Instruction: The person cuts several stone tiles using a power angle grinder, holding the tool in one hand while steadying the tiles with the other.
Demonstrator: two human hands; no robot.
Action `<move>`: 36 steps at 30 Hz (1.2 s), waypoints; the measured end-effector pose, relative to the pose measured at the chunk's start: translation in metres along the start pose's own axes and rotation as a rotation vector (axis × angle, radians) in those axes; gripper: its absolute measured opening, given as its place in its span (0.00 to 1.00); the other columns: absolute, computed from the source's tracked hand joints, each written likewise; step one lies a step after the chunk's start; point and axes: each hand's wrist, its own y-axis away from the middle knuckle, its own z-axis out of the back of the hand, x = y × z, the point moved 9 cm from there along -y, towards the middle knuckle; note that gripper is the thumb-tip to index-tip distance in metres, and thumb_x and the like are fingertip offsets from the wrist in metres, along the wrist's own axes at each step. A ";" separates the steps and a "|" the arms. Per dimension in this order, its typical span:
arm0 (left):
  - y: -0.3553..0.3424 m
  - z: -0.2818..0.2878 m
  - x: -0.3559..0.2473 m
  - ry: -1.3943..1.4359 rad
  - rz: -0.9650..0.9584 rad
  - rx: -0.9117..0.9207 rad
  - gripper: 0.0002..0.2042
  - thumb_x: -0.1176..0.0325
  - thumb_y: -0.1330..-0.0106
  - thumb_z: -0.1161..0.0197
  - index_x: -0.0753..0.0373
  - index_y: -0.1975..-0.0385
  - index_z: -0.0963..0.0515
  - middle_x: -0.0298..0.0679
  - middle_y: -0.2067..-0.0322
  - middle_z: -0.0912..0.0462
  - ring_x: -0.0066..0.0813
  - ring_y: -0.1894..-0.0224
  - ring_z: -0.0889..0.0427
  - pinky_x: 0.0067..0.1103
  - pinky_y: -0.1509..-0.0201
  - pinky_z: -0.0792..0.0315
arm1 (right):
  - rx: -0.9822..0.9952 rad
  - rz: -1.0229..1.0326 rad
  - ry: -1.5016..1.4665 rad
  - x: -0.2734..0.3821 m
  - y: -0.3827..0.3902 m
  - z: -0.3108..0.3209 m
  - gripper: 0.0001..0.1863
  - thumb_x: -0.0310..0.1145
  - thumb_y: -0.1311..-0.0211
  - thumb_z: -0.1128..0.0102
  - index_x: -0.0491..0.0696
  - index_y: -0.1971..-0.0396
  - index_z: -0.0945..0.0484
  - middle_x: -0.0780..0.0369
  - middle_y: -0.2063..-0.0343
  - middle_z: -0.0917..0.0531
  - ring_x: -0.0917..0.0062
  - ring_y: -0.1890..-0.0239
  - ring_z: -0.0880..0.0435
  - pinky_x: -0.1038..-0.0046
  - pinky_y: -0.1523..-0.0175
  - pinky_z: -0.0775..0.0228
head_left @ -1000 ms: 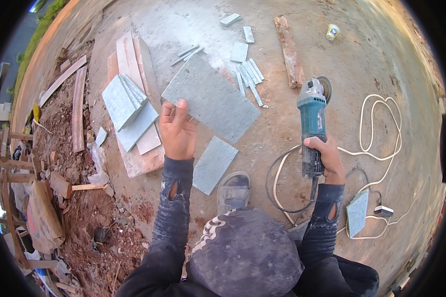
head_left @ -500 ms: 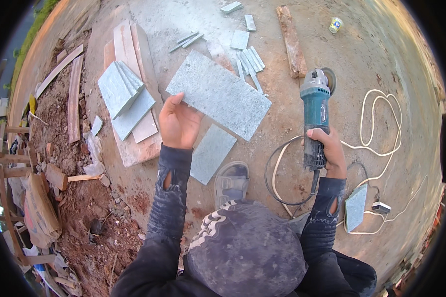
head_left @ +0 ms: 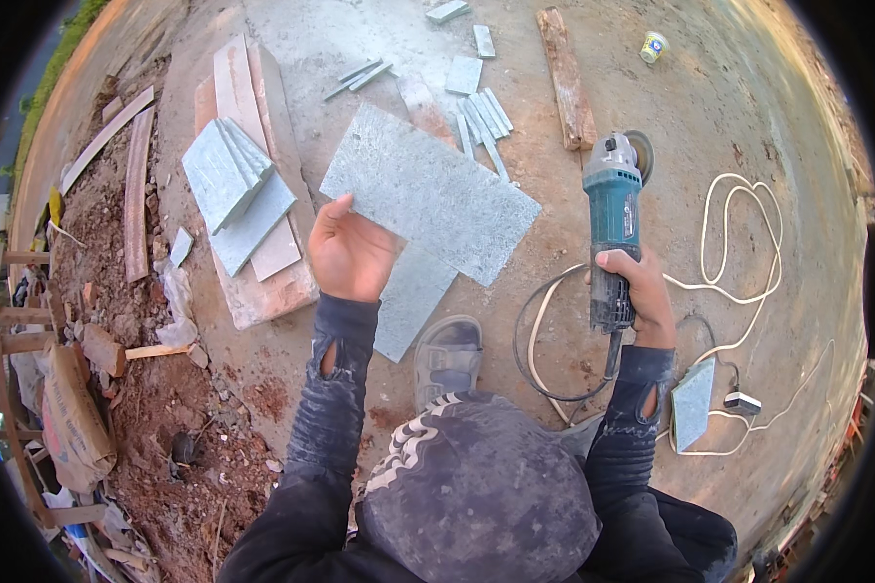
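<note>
Outdoors, a large grey stone tile (head_left: pixel 430 189) is held above a bare concrete floor (head_left: pixel 768 126), its long axis running from upper left to lower right, one short end at the person's left hand (head_left: pixel 350 255) and the far corner pointing toward the angle grinder (head_left: pixel 612 228). The tile's rough face is turned up, roughly level. A second grey tile (head_left: pixel 413 296) lies flat on the floor under it, just ahead of a sandalled foot (head_left: pixel 447 355).

The floor is dusty and reddish in patches; at the left it gives way to red earth, rubble and loose planks (head_left: pixel 136 189). A fanned stack of grey tiles (head_left: pixel 233 185) rests on pale slabs beside the earth. Thin offcut strips (head_left: pixel 481 121) lie scattered farther out, near a weathered timber block (head_left: pixel 566 78) and a small cup (head_left: pixel 654 46). A white extension cord (head_left: pixel 739 243) loops across the right side, and a small triangular stone piece (head_left: pixel 692 403) lies near its socket.

The left hand grips the tile's near edge, thumb on top and fingers curled beneath. The right hand (head_left: pixel 637 291) is wrapped tight around the rear handle of the teal-bodied grinder, which points away from the person with its disc at the far end, its black cable (head_left: pixel 535 340) curving on the floor below.
</note>
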 end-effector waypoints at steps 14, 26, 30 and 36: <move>0.023 0.008 0.064 0.010 0.099 -0.102 0.22 0.67 0.28 0.55 0.71 0.38 0.38 0.51 0.39 0.30 0.47 0.37 0.30 0.42 0.33 0.35 | 0.019 -0.012 0.005 -0.008 -0.007 -0.005 0.18 0.37 0.52 0.32 0.41 0.65 0.24 0.63 0.76 0.21 0.82 0.78 0.22 0.79 0.71 0.30; 0.034 -0.010 0.078 0.041 0.137 -0.008 0.21 0.66 0.27 0.55 0.70 0.38 0.37 0.49 0.39 0.29 0.45 0.36 0.30 0.42 0.33 0.36 | 0.032 0.019 -0.040 -0.005 -0.005 -0.011 0.18 0.35 0.50 0.36 0.40 0.62 0.23 0.64 0.72 0.19 0.82 0.74 0.21 0.79 0.68 0.29; 0.035 -0.012 0.078 0.049 0.141 0.036 0.21 0.67 0.28 0.54 0.70 0.39 0.36 0.49 0.40 0.28 0.44 0.37 0.29 0.41 0.33 0.36 | 0.027 0.027 -0.021 -0.008 -0.008 -0.006 0.17 0.34 0.50 0.36 0.40 0.62 0.23 0.64 0.72 0.19 0.82 0.75 0.21 0.79 0.68 0.29; 0.037 -0.019 0.076 0.008 0.139 0.096 0.24 0.61 0.29 0.53 0.69 0.37 0.38 0.49 0.39 0.29 0.44 0.36 0.29 0.41 0.33 0.37 | -0.006 0.014 -0.052 -0.007 -0.006 -0.005 0.16 0.33 0.49 0.36 0.40 0.62 0.23 0.64 0.73 0.19 0.83 0.76 0.21 0.79 0.69 0.28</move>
